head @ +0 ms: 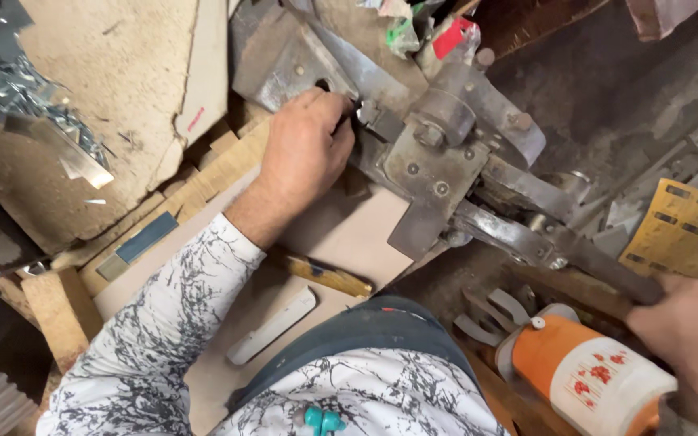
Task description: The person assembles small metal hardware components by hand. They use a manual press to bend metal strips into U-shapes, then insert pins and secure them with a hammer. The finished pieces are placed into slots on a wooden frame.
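Nearest the camera, an orange and white flask (587,379) is seen lying just below the right hand (684,339), which is closed around the end of a long dark lever handle (599,274). The hand is blurred at the frame edge, so how firmly the handle is gripped cannot be told. A knife with a yellow-brown handle (325,274) and a pale flat strip (272,325) are laid on the beige board (349,234) in front of the body.

Further off, the left hand (304,153) is curled against the feed side of a lever-operated metal shear (438,153), the fingertips pressed into the slot where a small piece seems to be held; the piece itself is hidden by the fingers, so it cannot be said what is pinched there. Beyond, metal offcuts (18,89) are heaped on a worn slab (123,89).

The main hazard is judged to be the fingers so close to the blade while the lever is in the other hand: if the handle were pulled before the fingers were cleared, they could be caught or cut. A piece held this loosely might also be twisted or thrown by the cut. The flask, lying under the lever's path, could be struck and knocked off, and sharp offcuts could be brushed by the sleeve.
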